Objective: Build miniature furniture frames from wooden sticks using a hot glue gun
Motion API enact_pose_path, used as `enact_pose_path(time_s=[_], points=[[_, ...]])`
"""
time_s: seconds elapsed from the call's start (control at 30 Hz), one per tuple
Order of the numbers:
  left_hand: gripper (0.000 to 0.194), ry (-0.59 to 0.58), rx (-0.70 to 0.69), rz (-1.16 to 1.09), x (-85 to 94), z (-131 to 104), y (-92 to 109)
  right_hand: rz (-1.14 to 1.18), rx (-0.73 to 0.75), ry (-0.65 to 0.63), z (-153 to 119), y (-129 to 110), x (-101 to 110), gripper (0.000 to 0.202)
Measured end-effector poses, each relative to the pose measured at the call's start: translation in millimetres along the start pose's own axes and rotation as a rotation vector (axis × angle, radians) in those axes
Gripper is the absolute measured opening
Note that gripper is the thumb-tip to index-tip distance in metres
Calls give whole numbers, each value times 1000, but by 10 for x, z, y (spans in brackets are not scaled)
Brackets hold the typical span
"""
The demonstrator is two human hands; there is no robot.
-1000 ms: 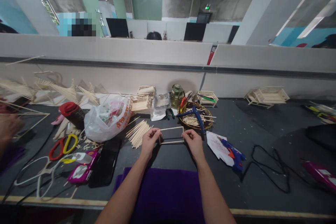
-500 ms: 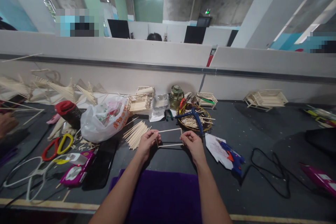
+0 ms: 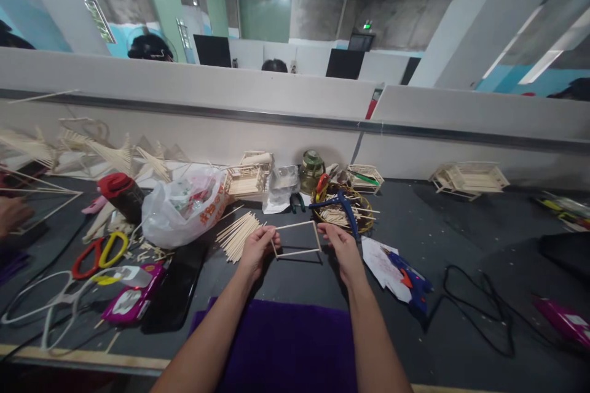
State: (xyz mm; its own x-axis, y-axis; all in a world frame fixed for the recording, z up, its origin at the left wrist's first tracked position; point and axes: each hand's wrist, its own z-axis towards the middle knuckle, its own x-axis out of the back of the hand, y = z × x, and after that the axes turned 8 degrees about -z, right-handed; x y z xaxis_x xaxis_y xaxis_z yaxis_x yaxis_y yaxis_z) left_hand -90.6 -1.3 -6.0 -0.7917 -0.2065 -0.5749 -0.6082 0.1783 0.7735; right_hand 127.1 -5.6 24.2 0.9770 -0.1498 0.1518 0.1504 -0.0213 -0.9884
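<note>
Right of one fanned pile of thin wooden sticks (image 3: pixel 238 237), the left hand (image 3: pixel 256 250) pinches one rectangular four-stick wooden frame (image 3: pixel 298 253) over the dark tabletop (image 3: pixel 405 221), the right hand (image 3: pixel 341 244) just beside the frame's right end, whether pinching I cannot tell.

A rectangular frame (image 3: pixel 298 254) of four pale, thin sticks, open in the middle, spans the gap between left fingers (image 3: pixel 268 234) and right fingers (image 3: pixel 329 231). Its left end sits pinched in the former; its right end stands just beside the latter, any contact there unclear.
</note>
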Motion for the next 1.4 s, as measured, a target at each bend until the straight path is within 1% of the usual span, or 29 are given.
enact_pose_path(time_s=[0.1,0.2,0.37,0.47,0.53,0.6,0.73,0.87,0.93,1.0,1.03,1.1,1.13,1.17,1.23,1.27,1.33,1.4], points=[[38,2,3,4,0,21,-2,-21,6,-99,71,-127,-17,43],[38,-6,-5,7,1,28,-1,19,-12,-169,138,-134,-38,35],[38,2,-12,21,-16,11,13,115,-53,-116,181,9,-80,28],[37,1,-10,25,-31,-1,19,178,-71,-142,170,55,-83,27],[36,-3,-7,29,-43,-8,18,197,-62,-136,164,66,-80,25],[35,-8,-5,36,-56,-16,14,180,-25,-85,165,70,-82,23],[35,-15,-14,41,-82,-28,9,154,96,77,171,45,-93,22],[35,6,-34,20,-79,-24,10,367,202,192,153,-38,-58,33],[34,25,-40,6,-64,-12,10,454,215,225,136,-79,-23,39],[34,46,-45,-21,-43,6,10,470,208,274,126,-102,7,42],[34,59,-48,-39,-32,17,9,454,191,306,126,-105,17,40],[34,84,-54,-79,-7,39,8,393,151,359,134,-90,22,29],[34,96,-58,-99,4,49,8,357,139,374,139,-75,18,25],[33,106,-63,-118,14,58,10,320,132,379,144,-55,10,25],[31,122,-70,-156,26,73,15,246,113,359,147,-6,-14,29],[30,132,-71,-175,27,79,19,202,91,325,143,20,-30,30],[27,152,-66,-219,18,88,28,91,26,213,127,71,-70,31],[24,167,-61,-268,-6,94,35,-24,-20,69,103,119,-130,32]])
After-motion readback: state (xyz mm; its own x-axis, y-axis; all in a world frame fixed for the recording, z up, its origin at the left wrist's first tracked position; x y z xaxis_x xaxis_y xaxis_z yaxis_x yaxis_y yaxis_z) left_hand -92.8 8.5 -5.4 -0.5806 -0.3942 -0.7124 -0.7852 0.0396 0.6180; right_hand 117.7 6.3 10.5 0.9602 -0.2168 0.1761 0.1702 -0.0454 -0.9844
